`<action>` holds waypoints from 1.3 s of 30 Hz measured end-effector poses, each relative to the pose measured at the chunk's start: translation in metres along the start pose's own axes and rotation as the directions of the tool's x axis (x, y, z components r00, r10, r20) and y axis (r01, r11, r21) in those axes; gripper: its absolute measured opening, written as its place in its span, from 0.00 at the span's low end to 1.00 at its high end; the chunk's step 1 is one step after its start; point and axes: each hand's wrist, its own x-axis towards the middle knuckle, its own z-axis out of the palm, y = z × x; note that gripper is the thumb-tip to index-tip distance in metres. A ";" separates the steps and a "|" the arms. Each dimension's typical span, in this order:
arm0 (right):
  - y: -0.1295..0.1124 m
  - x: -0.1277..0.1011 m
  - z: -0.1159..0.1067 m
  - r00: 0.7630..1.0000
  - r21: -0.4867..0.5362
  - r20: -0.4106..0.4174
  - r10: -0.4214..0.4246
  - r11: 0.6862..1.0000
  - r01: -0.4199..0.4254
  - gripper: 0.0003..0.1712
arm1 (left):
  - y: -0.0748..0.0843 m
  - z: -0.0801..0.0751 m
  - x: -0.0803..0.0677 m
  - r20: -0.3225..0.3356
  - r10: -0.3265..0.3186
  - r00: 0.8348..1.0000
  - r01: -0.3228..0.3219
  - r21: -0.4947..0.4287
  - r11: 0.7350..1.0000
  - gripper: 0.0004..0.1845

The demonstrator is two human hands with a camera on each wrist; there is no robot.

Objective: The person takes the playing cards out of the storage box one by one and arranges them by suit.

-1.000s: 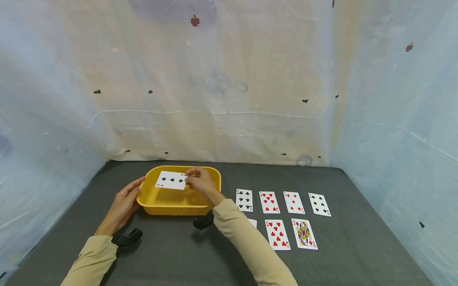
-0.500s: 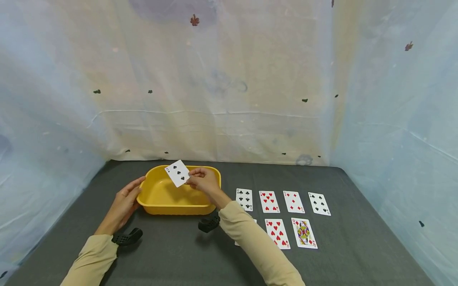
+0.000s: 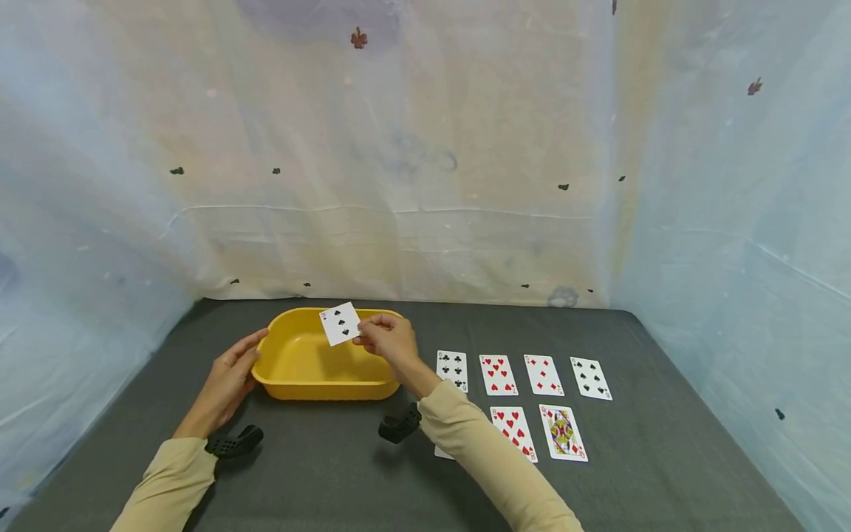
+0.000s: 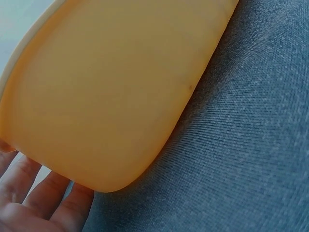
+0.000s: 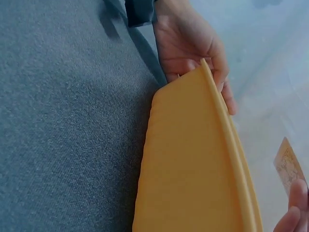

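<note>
In the head view my right hand (image 3: 392, 341) pinches a playing card (image 3: 340, 324), a three of spades, at its right edge. The card is tilted, face toward me, above the yellow plastic tub (image 3: 326, 391). Its patterned back (image 5: 288, 164) shows in the right wrist view, beside my right fingertips (image 5: 298, 193). At the tub's left end, my left hand (image 3: 222, 380) holds the rim and outer wall. The left wrist view shows the left fingers (image 4: 72, 208) against the tub's end wall (image 4: 106, 96).
Face-up cards lie in two rows on the grey cloth (image 3: 319, 473) right of the tub, among them a seven of hearts (image 3: 498, 375), an eight of hearts (image 3: 515, 432) and a queen of diamonds (image 3: 563, 433). My right sleeve (image 3: 492, 458) partly covers another card.
The right hand has moved a little right and turned the card from lying nearly flat over the tub to a raised, tilted position. The left hand stays on the tub.
</note>
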 end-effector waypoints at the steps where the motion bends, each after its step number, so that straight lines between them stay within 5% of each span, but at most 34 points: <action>1: 0.000 -0.001 -0.001 1.000 0.001 0.000 -0.004 1.000 0.004 0.04 | 0.000 0.000 0.000 0.002 0.002 1.000 -0.002 0.001 1.000 0.33; 39: -0.036 -0.055 -0.096 0.985 -0.096 0.065 -0.158 0.982 0.164 0.12 | -0.001 -0.002 -0.001 0.008 0.023 1.000 -0.023 0.018 1.000 0.33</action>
